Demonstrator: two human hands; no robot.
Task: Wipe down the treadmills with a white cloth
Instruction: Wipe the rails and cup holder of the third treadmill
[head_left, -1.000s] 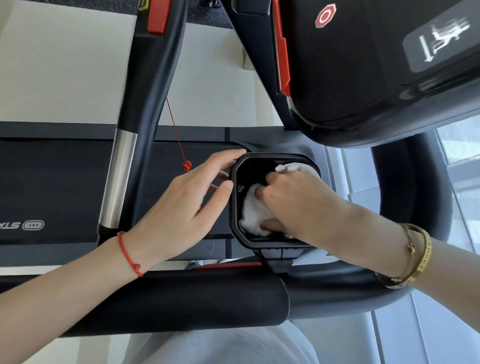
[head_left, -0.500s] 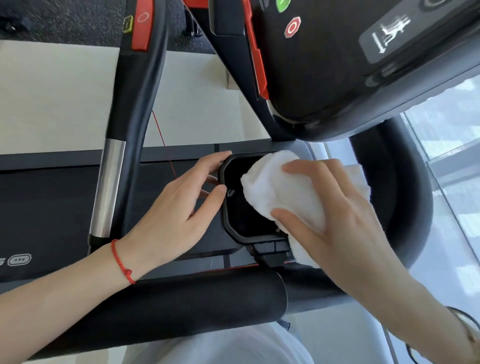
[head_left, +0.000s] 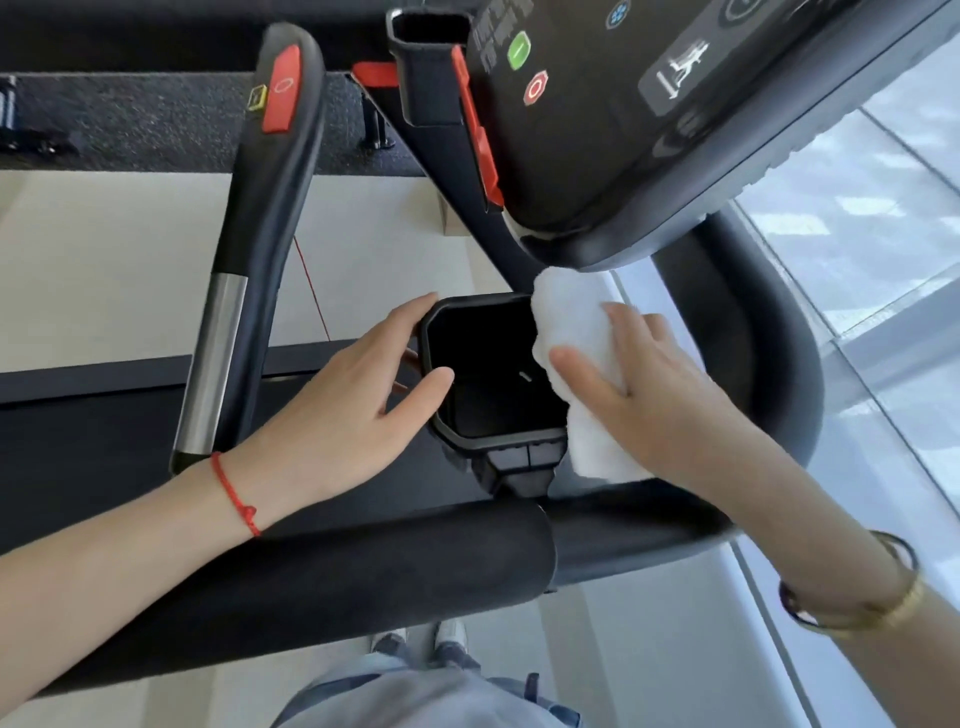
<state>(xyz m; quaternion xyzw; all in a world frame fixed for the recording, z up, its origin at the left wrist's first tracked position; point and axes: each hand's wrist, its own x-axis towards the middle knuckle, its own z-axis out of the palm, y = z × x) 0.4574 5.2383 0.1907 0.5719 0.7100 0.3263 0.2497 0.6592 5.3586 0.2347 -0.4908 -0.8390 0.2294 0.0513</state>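
Observation:
A black cup holder (head_left: 493, 439) hangs off the treadmill's padded front bar (head_left: 363, 561), below the dark console (head_left: 613, 145). My left hand (head_left: 343, 410) rests on the holder's left rim, thumb over the edge, fingers along the far side. My right hand (head_left: 654, 384) presses a bunched white cloth (head_left: 566, 317) against the holder's right outer side. The cloth reaches from just under the console's lower edge down to the bar. The inside of the holder is bare.
A side handrail (head_left: 265, 218) with a red pad and a chrome section runs up the left. A red safety cord (head_left: 311, 296) hangs beside it. The curved black frame (head_left: 779, 353) wraps the right side. My shoes (head_left: 421, 644) stand on pale floor below.
My right hand drew the cloth out of the cup holder and moved it over the right rim onto the outer side. My left hand stayed on the left rim. The view tilted upward.

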